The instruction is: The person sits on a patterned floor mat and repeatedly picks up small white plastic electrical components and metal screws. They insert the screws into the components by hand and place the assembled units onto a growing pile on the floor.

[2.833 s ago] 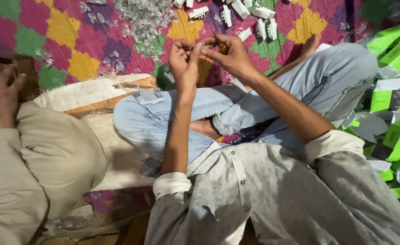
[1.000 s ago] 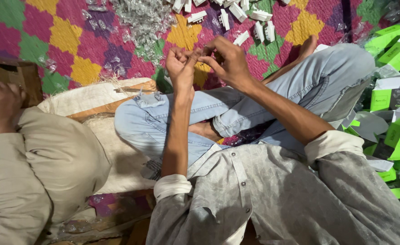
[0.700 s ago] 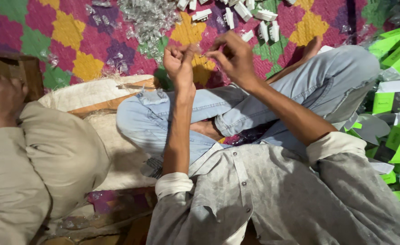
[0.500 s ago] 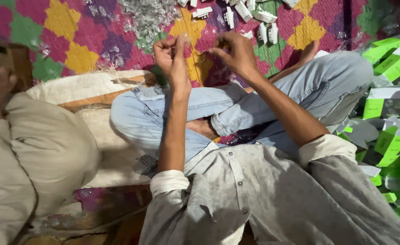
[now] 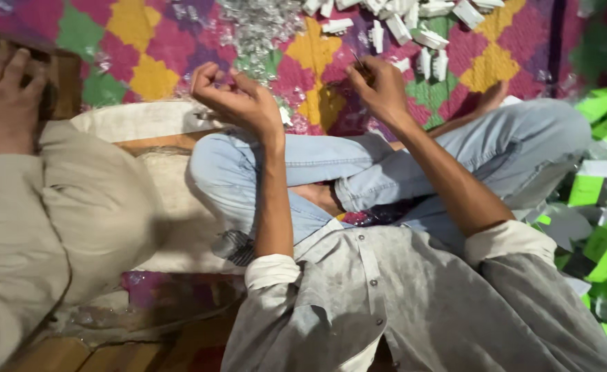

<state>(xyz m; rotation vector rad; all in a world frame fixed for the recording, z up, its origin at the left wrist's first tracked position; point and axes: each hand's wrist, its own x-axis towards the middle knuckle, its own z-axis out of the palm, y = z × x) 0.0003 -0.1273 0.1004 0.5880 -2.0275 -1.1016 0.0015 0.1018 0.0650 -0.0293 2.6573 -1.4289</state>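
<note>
— Where are the person's hands?

— Both are raised over the crossed knees, well apart. The left hand (image 5: pixel 238 100) is curled with its fingers bent inward; whether its grip holds anything I cannot tell. The right hand (image 5: pixel 383 86) has its grip pinched on a thin dark stick (image 5: pixel 357 60), which pokes up past the fingertips.

— And what lies about them?

— Beyond the hands a patchwork mat (image 5: pixel 145 48) of pink, yellow and green covers the floor. On it, a heap of shiny silver scraps (image 5: pixel 259 27) sits just beyond the left hand, and small white pieces (image 5: pixel 420 34) are scattered beyond the right. Green and white cartons (image 5: pixel 606 207) are piled at the person's right side.

— Anyone else?

— At the left edge another person's hand (image 5: pixel 4 96) shows, above a beige sleeve (image 5: pixel 55 227).
</note>
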